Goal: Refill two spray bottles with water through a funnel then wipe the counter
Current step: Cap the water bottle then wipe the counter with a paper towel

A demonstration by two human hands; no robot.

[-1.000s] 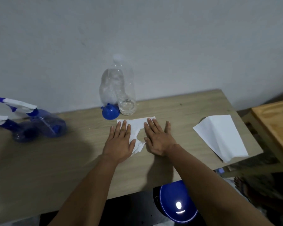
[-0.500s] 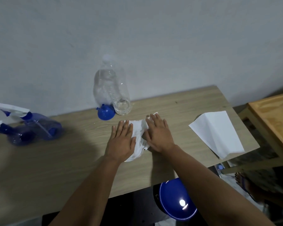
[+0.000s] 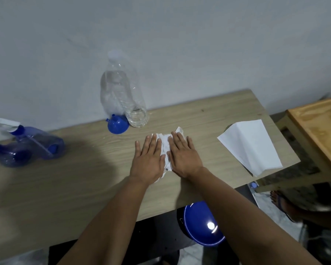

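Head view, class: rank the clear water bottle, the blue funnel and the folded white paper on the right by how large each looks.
1. Clear water bottle and folded white paper: look alike in extent, so no ranking between them.
2. Blue funnel: plainly smallest.

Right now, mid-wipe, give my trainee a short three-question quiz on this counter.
1. True or false: both hands press flat on the crumpled tissue.
2. What touches the clear water bottle at its base? A) blue funnel B) folded paper C) spray bottles
3. Which end of the counter holds the spray bottles?

Key: 1 true, left hand and right hand; 2 A; 3 the left end.
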